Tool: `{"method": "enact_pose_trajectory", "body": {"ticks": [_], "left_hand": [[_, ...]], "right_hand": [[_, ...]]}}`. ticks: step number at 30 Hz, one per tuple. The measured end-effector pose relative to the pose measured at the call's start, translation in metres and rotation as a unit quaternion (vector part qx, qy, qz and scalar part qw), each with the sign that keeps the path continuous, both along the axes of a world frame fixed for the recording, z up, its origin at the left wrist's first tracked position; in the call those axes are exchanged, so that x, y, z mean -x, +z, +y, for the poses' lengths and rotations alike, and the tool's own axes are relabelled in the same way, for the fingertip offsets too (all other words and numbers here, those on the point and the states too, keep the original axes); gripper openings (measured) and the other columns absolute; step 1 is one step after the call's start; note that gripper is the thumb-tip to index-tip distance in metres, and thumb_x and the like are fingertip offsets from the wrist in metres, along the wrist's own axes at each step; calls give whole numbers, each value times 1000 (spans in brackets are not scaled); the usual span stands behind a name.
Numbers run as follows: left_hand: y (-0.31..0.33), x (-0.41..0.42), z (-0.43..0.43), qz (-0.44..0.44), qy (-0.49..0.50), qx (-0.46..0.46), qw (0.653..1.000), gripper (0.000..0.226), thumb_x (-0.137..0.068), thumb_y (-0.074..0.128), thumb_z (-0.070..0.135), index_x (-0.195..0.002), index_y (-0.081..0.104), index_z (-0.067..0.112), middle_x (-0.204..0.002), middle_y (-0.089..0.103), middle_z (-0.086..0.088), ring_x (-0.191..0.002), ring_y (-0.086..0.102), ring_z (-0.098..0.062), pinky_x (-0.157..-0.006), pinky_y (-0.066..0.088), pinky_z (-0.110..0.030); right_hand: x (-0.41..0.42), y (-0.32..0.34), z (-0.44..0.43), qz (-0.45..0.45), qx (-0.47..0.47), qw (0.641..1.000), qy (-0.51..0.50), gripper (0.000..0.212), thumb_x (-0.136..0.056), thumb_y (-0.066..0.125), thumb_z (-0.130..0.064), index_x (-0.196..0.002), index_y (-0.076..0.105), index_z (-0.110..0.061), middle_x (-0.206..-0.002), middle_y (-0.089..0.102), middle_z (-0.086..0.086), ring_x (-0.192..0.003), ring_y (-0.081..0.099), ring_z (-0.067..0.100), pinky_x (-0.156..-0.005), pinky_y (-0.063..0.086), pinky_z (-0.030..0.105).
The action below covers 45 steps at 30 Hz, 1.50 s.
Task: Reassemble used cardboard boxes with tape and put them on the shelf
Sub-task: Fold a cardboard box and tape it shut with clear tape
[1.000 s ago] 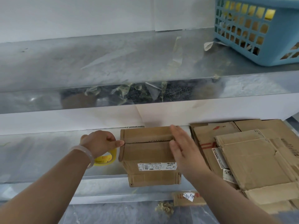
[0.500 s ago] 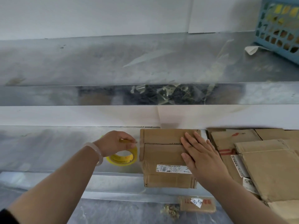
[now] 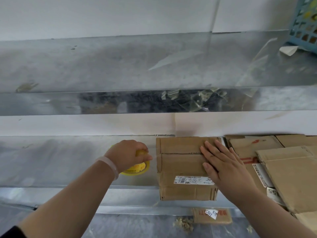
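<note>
One cardboard box sits on the metal shelf, its front end poking over the edge. The right hand lies flat on top, fingers straight. Just left of the box, the left hand grips one yellow tape roll. Right of the box there's a pile of flattened cardboard.

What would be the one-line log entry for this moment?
left hand: grips tape | right hand: flat on box | box: on shelf

light: soft, even | glare: metal shelf | blur: slight | edges: wide-angle bowing
</note>
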<state>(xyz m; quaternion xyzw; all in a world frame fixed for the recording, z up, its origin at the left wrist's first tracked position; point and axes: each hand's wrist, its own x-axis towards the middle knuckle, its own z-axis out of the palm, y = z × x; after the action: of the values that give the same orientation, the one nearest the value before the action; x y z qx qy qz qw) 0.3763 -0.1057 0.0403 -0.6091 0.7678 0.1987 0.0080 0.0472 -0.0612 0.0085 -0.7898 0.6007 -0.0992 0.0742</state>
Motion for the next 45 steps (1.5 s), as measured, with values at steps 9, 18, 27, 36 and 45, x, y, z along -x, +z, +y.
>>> {"method": "enact_pose_trajectory", "body": {"ticks": [9, 18, 27, 36, 45], "left_hand": [[5, -16, -2, 211, 31, -114, 970, 21, -87, 60, 54, -105, 66, 45, -106, 67, 24, -95, 61, 12, -86, 44, -14], [8, -27, -7, 153, 3, -130, 980, 20, -93, 64, 34, -107, 62, 49, -118, 58, 25, -109, 54, 4, -97, 40, -18], [0, -22, -5, 109, 35, -65, 991, 18, -88, 69, 39, -103, 60, 33, -112, 60, 12, -102, 56, -8, -94, 44, -30], [-15, -38, 10, 203, 31, 50, 977, 70, -55, 49, 90, -102, 71, 44, -95, 63, 17, -94, 55, 5, -83, 36, -9], [-6, -42, 2, 16, -64, 42, 997, 90, -68, 25, 90, -132, 59, 37, -95, 50, 10, -101, 54, -11, -89, 39, -22]], "right_hand": [[1, 1, 1, -12, -6, 1000, -6, 62, -93, 9, -65, -148, 25, -41, -157, 18, -22, -150, 1, 0, -124, 0, 35], [-1, 1, 3, -10, -7, 1000, -9, 57, -94, 10, -62, -146, 23, -43, -156, 17, -23, -150, 3, 1, -124, 3, 38], [-1, 0, 2, -7, -1, 1000, -14, 56, -94, 12, -61, -146, 25, -44, -156, 18, -24, -150, 4, 1, -125, 6, 40], [-3, -2, 3, -24, 10, 999, -28, 53, -94, 17, -60, -143, 28, -45, -154, 25, -25, -149, 10, 2, -124, 11, 42], [-7, 0, 4, -18, 3, 999, -34, 55, -92, 13, -62, -143, 27, -46, -154, 22, -26, -149, 9, 2, -124, 9, 40]]}}
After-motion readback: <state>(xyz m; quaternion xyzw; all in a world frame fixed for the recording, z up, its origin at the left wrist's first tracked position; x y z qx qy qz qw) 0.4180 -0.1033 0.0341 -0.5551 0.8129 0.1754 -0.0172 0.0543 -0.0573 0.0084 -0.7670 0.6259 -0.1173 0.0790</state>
